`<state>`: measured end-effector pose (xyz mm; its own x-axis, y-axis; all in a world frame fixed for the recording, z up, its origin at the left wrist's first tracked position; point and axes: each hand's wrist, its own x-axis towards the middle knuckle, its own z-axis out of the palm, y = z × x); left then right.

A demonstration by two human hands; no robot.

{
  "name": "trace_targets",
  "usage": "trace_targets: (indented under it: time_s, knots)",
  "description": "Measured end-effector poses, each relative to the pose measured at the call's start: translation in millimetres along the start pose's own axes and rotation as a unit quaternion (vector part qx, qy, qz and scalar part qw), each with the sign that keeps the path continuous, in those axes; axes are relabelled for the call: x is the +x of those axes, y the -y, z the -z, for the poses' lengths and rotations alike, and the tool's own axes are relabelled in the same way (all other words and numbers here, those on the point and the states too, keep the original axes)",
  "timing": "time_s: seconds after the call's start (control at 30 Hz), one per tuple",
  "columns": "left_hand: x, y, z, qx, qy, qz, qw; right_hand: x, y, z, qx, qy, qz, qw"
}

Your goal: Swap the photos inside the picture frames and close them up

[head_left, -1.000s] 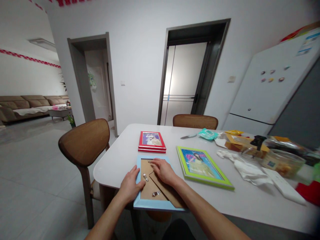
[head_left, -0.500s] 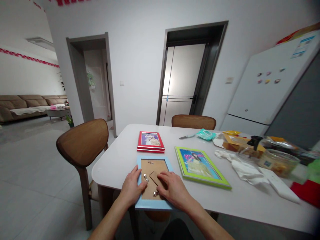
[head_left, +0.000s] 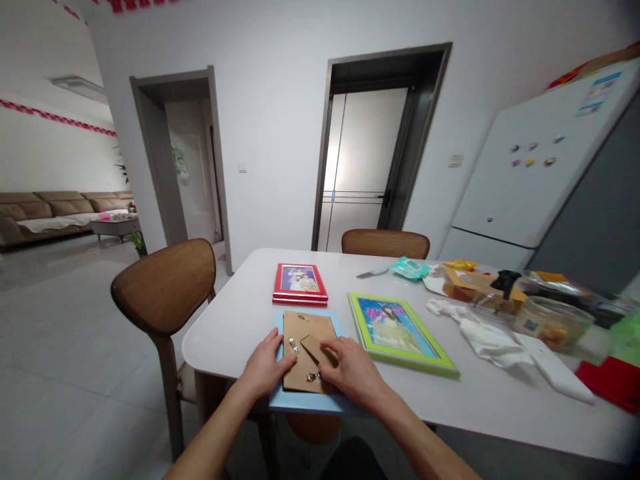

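Observation:
A light blue picture frame (head_left: 300,401) lies face down at the near edge of the white table (head_left: 240,313). Its brown backing board (head_left: 309,337) has small metal clips and a folding stand flap, and looks raised off the frame at the far end. My left hand (head_left: 265,368) rests on the frame's left side with fingers on the board's edge. My right hand (head_left: 353,371) lies on the board's lower right part, fingers curled over the stand flap. A red frame (head_left: 300,283) lies beyond it and a green frame (head_left: 397,331) to the right, both face up.
Two wooden chairs stand at the table, one at the left (head_left: 165,287) and one at the far side (head_left: 385,243). The table's right part holds a white cloth (head_left: 487,333), a clear container (head_left: 553,322), a teal packet (head_left: 410,268) and a knife (head_left: 373,272). A fridge (head_left: 540,180) stands at the right.
My right hand slid from the board's upper part down to its lower right. The backing board now sits shifted and raised from the blue frame. My left hand stayed at the left edge.

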<state>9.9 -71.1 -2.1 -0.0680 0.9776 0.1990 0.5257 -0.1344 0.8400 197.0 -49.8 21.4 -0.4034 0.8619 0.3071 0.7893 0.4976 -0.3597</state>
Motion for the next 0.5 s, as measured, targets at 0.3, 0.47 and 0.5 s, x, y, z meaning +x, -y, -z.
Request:
trace_targets:
  time_s: [0.3,0.47,0.5]
  knots:
    - [3,4,20,-0.209,-0.077,0.102,0.969,7,22,13,0.097,-0.062,0.036,0.993]
    - [-3,19,46,-0.272,-0.086,0.158,0.945,-2,-4,13,0.094,-0.055,-0.035,0.993]
    - [-3,22,49,-0.277,-0.087,0.166,0.943,-3,-9,13,0.088,-0.045,-0.05,0.994]
